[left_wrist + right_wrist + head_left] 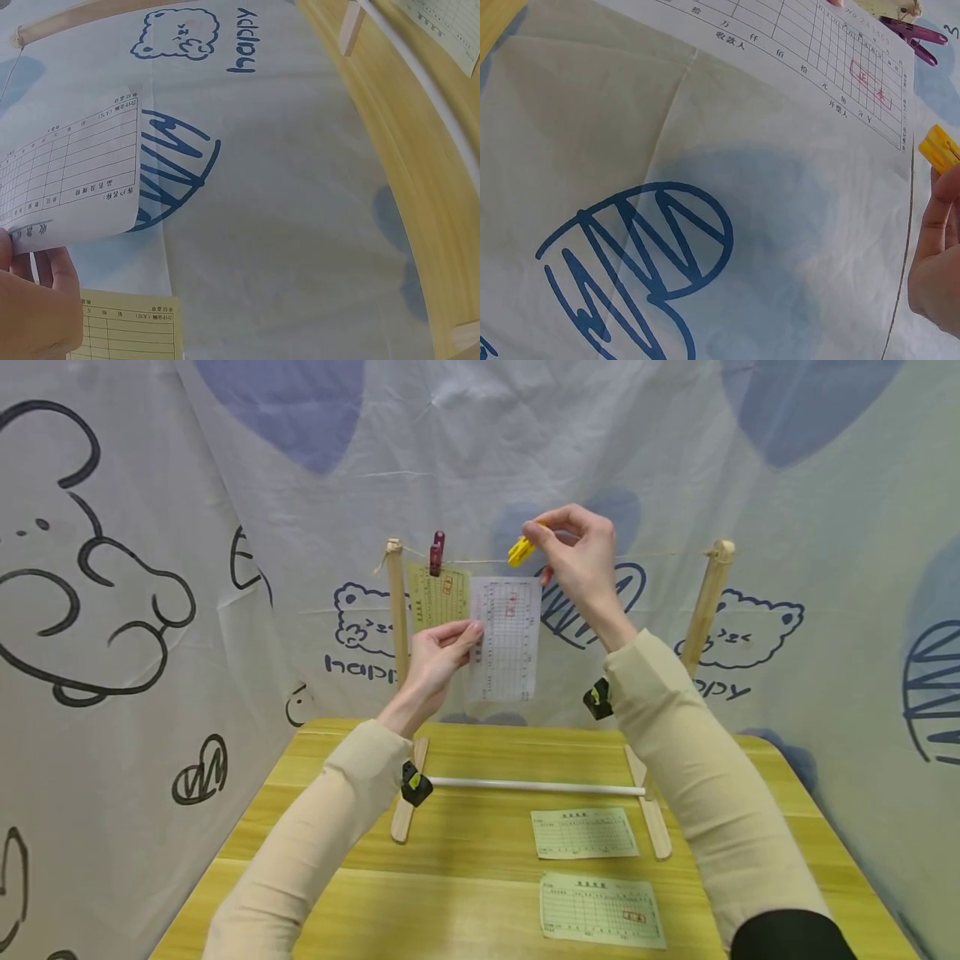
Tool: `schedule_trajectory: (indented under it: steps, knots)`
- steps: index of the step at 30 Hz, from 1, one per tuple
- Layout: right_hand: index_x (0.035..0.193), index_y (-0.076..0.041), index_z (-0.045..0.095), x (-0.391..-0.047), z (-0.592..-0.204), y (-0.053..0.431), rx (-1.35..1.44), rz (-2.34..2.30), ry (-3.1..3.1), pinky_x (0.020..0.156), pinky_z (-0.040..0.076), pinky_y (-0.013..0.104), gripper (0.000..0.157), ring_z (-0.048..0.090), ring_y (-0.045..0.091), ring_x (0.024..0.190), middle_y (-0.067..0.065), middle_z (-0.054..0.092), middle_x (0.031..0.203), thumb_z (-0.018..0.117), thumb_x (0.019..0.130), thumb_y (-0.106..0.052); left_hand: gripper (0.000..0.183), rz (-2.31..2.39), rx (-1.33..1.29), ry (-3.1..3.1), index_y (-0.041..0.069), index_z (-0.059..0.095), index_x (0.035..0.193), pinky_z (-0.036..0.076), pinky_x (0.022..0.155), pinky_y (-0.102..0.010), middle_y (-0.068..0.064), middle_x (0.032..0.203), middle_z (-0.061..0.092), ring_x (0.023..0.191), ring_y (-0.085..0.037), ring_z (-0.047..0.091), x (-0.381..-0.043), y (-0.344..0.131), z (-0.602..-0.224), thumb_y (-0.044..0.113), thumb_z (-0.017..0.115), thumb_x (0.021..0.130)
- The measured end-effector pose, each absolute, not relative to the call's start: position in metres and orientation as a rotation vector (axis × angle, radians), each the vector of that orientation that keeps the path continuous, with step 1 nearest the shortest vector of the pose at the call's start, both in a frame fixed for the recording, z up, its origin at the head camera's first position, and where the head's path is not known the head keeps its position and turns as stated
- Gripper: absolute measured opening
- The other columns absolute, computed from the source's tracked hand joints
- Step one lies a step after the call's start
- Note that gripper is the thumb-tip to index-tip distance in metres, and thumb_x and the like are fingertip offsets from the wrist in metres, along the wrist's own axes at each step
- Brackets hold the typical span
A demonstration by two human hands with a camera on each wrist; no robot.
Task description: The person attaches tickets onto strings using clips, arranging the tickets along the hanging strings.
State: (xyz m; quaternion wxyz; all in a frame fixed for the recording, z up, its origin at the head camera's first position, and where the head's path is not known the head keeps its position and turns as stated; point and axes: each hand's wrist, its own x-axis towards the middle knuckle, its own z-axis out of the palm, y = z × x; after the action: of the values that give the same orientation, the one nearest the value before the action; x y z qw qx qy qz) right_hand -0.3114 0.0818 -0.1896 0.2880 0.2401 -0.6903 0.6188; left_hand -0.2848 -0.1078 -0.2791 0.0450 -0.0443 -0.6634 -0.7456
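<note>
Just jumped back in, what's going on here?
A person's left hand holds a white printed receipt just below a string strung between two wooden posts. The right hand pinches a yellow clothespin near the string, apart from the paper. A yellow printed receipt hangs from the string by a dark red clothespin, and two pale green printed slips lie on the wooden table.

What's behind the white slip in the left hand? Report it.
Beyond the edges of the white slip, patterned cloth shows behind it, including a partly covered striped heart. Whatever lies squarely behind it is hidden.
</note>
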Motion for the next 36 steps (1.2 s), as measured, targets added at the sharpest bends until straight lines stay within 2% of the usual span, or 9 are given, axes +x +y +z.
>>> schedule_trajectory:
  steps: [7,11,19,27,36]
  knots:
    - [0.098,0.0,0.072,-0.315,-0.186,0.081,0.601,1.56,-1.919,0.041,0.047,0.024,0.019,0.059,0.007,0.053,0.012,0.076,0.098,0.073,0.093,-0.019,0.033,-2.288,-0.128,-2.037,-0.002,0.064,0.127,0.058,0.097,-0.03,-0.022,0.129,0.067,0.089,-0.005,0.069,-0.287,-0.105,-0.277,0.013,0.065,0.098]
    - [0.101,0.0,0.071,-0.317,-0.183,0.079,0.579,1.499,-1.981,0.041,0.046,0.025,0.022,0.058,0.007,0.054,0.016,0.074,0.104,0.071,0.095,-0.021,0.032,-2.288,-0.119,-2.041,-0.002,0.065,0.127,0.058,0.099,-0.032,-0.022,0.129,0.067,0.09,-0.006,0.069,-0.288,-0.105,-0.277,0.014,0.065,0.098]
    - [0.101,-0.001,0.071,-0.316,-0.178,0.075,0.546,1.436,-2.067,0.04,0.046,0.022,0.023,0.053,0.009,0.049,0.015,0.073,0.103,0.069,0.096,-0.024,0.032,-2.291,-0.129,-2.045,-0.002,0.065,0.127,0.058,0.099,-0.032,-0.021,0.129,0.067,0.09,-0.006,0.069,-0.29,-0.105,-0.275,0.014,0.065,0.099]
    - [0.1,-0.002,0.071,-0.317,-0.176,0.072,0.533,1.392,-2.119,0.038,0.043,0.022,0.023,0.041,0.007,0.036,0.011,0.071,0.098,0.069,0.097,-0.025,0.034,-2.269,-0.146,-2.092,-0.002,0.064,0.128,0.058,0.098,-0.032,-0.021,0.129,0.067,0.088,-0.004,0.068,-0.29,-0.105,-0.272,0.015,0.064,0.099]
    - [0.104,-0.002,0.071,-0.317,-0.176,0.069,0.546,1.327,-2.159,0.038,0.044,0.022,0.024,0.044,0.006,0.039,0.011,0.07,0.097,0.068,0.098,-0.025,0.032,-2.279,-0.136,-2.119,0.0,0.064,0.128,0.057,0.101,-0.033,-0.02,0.13,0.067,0.091,-0.006,0.068,-0.29,-0.105,-0.268,0.014,0.065,0.098]
